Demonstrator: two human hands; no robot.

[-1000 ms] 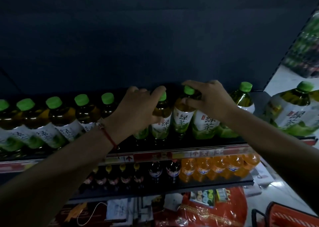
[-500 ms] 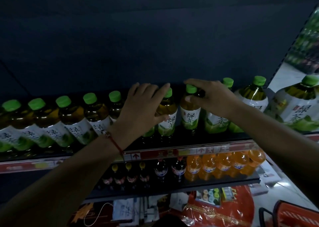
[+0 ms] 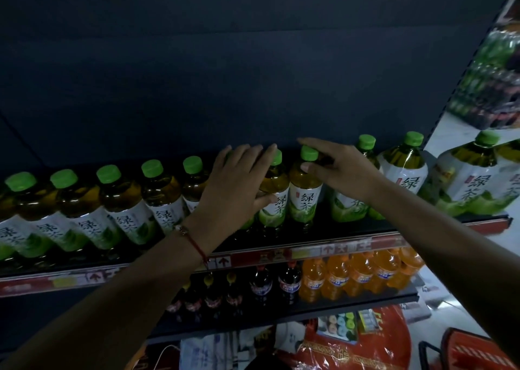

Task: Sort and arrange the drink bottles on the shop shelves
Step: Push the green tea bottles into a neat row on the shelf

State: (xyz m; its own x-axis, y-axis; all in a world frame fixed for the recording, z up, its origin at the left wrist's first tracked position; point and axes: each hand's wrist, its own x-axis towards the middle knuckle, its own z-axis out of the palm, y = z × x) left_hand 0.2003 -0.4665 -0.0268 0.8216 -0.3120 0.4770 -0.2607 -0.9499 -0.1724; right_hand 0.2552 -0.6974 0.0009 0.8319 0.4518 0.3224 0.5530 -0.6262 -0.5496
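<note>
Up top, the left hand (image 3: 236, 189) lies flat-fingered against a smooth plastic tea bottle (image 3: 274, 192); the right hand (image 3: 342, 169) hovers loose over a ribbed green cap (image 3: 309, 153), grasping nothing.

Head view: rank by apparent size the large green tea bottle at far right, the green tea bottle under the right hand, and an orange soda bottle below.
1. Large green tea bottle, though wide-angle edge distortion may exaggerate it.
2. Green tea bottle touched by the right hand.
3. Orange soda bottle.

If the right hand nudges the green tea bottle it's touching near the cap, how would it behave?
The green tea bottle looks full, so probably heavy for its size. It is tall and narrow, and the right hand touches high up, so it may tip rather than slide. Close neighbours would likely catch it.
</note>
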